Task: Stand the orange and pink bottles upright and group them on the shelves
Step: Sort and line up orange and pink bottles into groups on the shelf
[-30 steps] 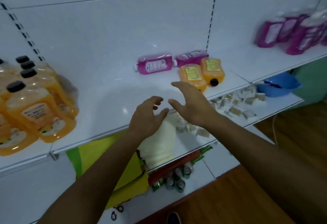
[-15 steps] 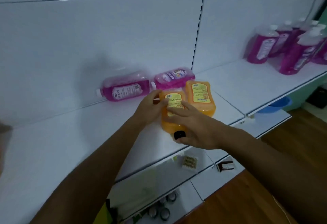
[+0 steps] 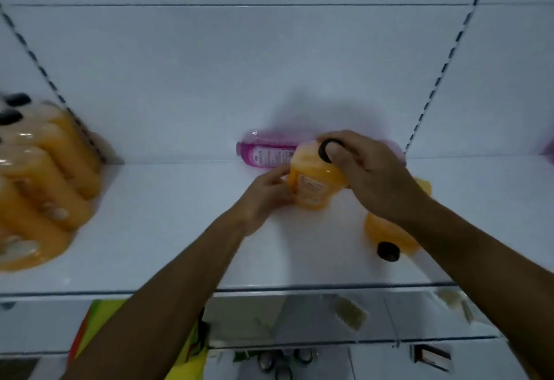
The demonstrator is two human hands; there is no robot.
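Orange liquid fills the bottle (image 3: 311, 183) I have between both hands, standing close to upright on the white shelf (image 3: 168, 238) with its black cap (image 3: 325, 151) at the top. My right hand (image 3: 374, 175) is curled over the cap and shoulder from above, fingers closed around the top. My left hand (image 3: 263, 196) is pressed against the bottle's lower left side, fingers wrapped partway round the label.

A second orange bottle (image 3: 389, 235) lies on its side just to the right, partly under my right forearm, its black cap (image 3: 388, 251) pointing toward the shelf's front edge. So I count two loose orange ones in the middle of the shelf: one held, one lying flat.

Behind the held bottle, against the back panel (image 3: 209, 79), one pink bottle (image 3: 266, 153) lies on its side with its white label facing me. My right hand covers whatever is further right along the wall, so I can only be sure of that one pink bottle.

At the far left a cluster of upright orange bottles (image 3: 45, 181) with black caps stands together. It is blurred; I make out about five, not exactly. At the far right edge a sliver of pink (image 3: 550, 151) shows, too little to count.
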